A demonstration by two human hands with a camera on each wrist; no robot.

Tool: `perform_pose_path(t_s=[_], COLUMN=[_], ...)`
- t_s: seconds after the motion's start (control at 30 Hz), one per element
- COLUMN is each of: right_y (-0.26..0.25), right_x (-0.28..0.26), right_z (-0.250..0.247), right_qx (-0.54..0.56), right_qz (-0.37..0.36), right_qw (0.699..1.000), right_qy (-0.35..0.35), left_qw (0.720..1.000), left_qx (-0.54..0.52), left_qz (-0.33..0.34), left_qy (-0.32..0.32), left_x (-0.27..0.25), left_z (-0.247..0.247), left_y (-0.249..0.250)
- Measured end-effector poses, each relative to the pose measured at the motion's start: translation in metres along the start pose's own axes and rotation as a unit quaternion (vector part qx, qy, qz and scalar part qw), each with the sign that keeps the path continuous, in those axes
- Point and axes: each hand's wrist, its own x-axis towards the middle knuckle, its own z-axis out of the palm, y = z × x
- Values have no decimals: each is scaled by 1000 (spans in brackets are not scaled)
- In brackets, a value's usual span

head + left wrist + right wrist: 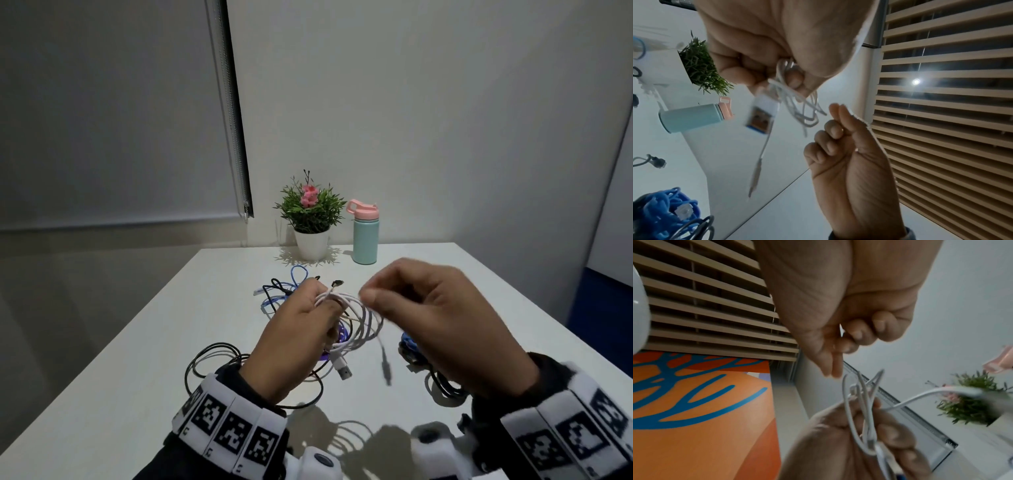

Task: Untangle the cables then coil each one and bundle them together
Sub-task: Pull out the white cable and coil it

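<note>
My left hand (pixel 320 301) grips a coiled white cable (pixel 363 322) above the table; its loops hang down to the right. The cable's USB plug (pixel 344 371) and its blurred small plug (pixel 386 368) dangle free. In the left wrist view the fingers (pixel 795 79) curl round the loops (pixel 797 104). My right hand (pixel 373 296) hovers just right of the loops, thumb against forefinger, other fingers curled. In the right wrist view its fingertips (pixel 833 371) sit just clear of the loops (pixel 861 402), with no strand between them.
On the white table (pixel 154 370) lie a loose black cable (pixel 205 356), a blue and black tangle (pixel 294 281), a purple cable (pixel 342 334), a blue coil (pixel 407 342) and a black cable (pixel 442 387). A potted plant (pixel 310 219) and a mint bottle (pixel 365 236) stand at the back.
</note>
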Motion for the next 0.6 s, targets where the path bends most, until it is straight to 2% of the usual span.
perform_pose_path(t_s=[0.07,0.1,0.2,0.27,0.37,0.47,0.53,0.6], right_y=[-4,-3,4,5,6,11,11,10], right_x=[-5,-6,-5,-6,-7,-4,-2,-2], right_z=[7,10,14,17,19,16,14,15], right_qx=[-45,-93,-254,-286,-301,-213,-46,147], right_qz=[-11,-11,-8,2,31,60,116,167], right_qw=[996,992,965,957,950,969,986,967], right_qy=[-73,-81,-62,-53,-83,-106,-115,-122], left_qw=[1000,999,997,993,981,969,970,983], left_qx=[-13,-21,-67,-111,-178,-227,-229,-177], left_qz=[-22,-29,-40,-46,-52,-59,-56,-28], left_qy=[2,1,-8,-23,-59,-77,-56,-49], left_x=[1,1,3,4,5,3,3,3], left_z=[0,0,-1,-2,-6,-5,-5,-6], left_y=[-1,-1,2,5,4,6,8,9])
